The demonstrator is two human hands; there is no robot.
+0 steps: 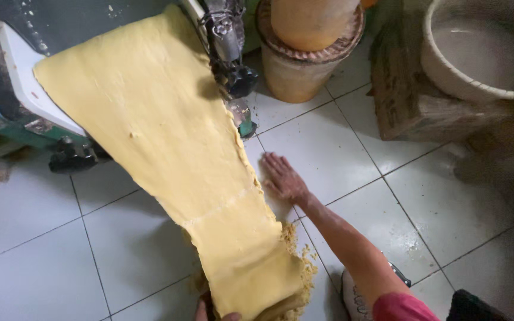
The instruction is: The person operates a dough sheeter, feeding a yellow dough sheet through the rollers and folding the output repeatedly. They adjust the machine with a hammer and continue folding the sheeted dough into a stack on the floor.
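Dough sheet (168,142): long yellow band, long axis diagonal, running from the roller machine (25,89) at upper left down to lower centre. Wide at the machine end, narrower toward the bottom. Upper part lies on the machine's white tray (22,71); lower end folds into a stack (251,279) on the floor (358,154). A faint cross seam shows about two thirds down. Right edge is ragged, with crumbs (301,267) scattered beside the stack.

Right hand (284,178): flat on the floor tile, palm down, fingers spread, grip released, holding nothing. It sits just beside the sheet's right edge, whether it touches the edge I cannot tell. Forearm runs back to lower right, red sleeve (400,308) at the frame edge.

Left hand (209,312): only fingertips visible at the bottom edge, under the folded end of the dough. Grip state: cannot tell.

Room: open white tile left of the sheet and right of the hand. Upper right is crowded: round stacked tan containers (304,53) near the machine's black fittings (233,71), a worn cardboard box (406,101), and a large pale basin (483,53) on top of it. A white shoe (355,297) sits just right of the stack, close to the crumbs.

Floor: glossy white square tiles, dark grout, dusty patches.
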